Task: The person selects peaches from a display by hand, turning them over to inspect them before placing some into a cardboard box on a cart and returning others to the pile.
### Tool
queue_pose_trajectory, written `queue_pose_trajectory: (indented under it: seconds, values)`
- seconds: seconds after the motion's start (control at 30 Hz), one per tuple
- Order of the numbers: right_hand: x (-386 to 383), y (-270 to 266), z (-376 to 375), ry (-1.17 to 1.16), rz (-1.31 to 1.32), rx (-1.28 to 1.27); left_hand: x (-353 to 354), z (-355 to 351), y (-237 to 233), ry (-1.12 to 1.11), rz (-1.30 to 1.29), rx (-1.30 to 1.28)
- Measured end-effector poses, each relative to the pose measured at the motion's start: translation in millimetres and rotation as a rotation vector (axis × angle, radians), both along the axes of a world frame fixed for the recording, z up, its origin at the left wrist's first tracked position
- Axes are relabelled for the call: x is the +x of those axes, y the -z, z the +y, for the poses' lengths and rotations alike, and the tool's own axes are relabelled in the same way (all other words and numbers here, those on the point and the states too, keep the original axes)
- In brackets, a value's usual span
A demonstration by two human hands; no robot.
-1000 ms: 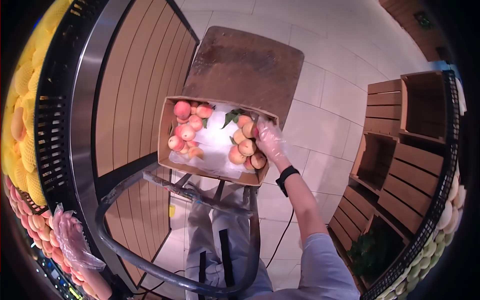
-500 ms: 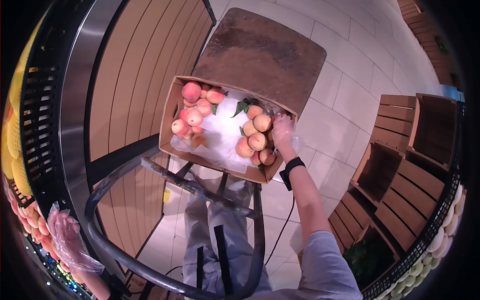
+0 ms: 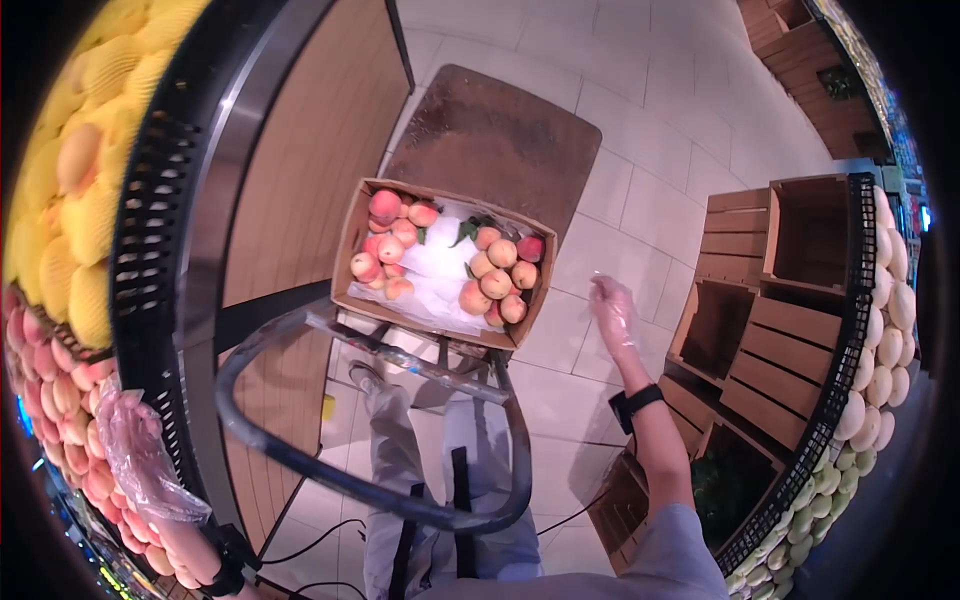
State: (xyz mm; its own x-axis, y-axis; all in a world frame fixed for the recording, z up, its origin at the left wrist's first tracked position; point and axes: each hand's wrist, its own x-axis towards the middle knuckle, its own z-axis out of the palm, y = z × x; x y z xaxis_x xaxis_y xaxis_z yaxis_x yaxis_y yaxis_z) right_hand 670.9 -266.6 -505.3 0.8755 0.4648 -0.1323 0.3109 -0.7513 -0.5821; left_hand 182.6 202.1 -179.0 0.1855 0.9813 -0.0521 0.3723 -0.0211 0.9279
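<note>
My right hand (image 3: pixel 612 312), in a clear plastic glove, is over the floor right of the cardboard box (image 3: pixel 425 322). Its fingers are loosely bent, with nothing visible in them. Inside the box, pinkish peaches (image 3: pixel 390 248) lie on the left and yellow-orange ones (image 3: pixel 495 284) on the right, around white paper. A redder peach (image 3: pixel 530 248) sits in the upper right corner. At the lower left, my left hand (image 3: pixel 138 455), also gloved, lies at the displayed peaches (image 3: pixel 75 425) beside the black rim, fingers extended; the crumpled plastic blurs their outline.
The box is on a cart with a brown platform (image 3: pixel 490 135) and a curved metal handle (image 3: pixel 370 490). Yellow net-wrapped fruit (image 3: pixel 95 235) fills the left display. Wooden crates (image 3: pixel 780 345) and a shelf of pale produce (image 3: pixel 880 350) stand on the right.
My right hand has left the box and moved right over the floor. The redder peach now shows in the box's upper right corner. The camera view has shifted, showing more of both displays.
</note>
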Motion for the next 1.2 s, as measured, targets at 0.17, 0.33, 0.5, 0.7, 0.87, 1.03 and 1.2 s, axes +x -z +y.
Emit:
queue_pose_trajectory:
  seconds: [0.17, 0.33, 0.5, 0.7, 0.87, 1.03, 1.2]
  values:
    - [-29, -208, 41, 0.038, 0.334, -0.038, -47, 5, -75, -0.103, 0.203, 0.208]
    - [-166, -418, 128, 0.129, 0.347, 0.312, -131, 34, -131, -0.186, 0.305, 0.304]
    - [-291, -525, 249, -0.159, 0.254, 0.567, -190, 50, -145, -0.196, -0.18, 0.188]
    - [-367, -528, 409, -0.605, 0.549, 0.726, -207, 62, -154, -0.144, -0.373, 0.087]
    - [-400, -507, 501, -0.785, 0.461, 0.597, -199, 73, -159, -0.124, -0.265, 0.016]
    - [-416, -456, 608, -1.072, -0.112, 0.509, -194, 91, -153, -0.101, -0.236, -0.005]
    - [-416, -423, 678, -1.283, -0.343, 0.504, -181, 106, -156, -0.15, -0.288, -0.166]
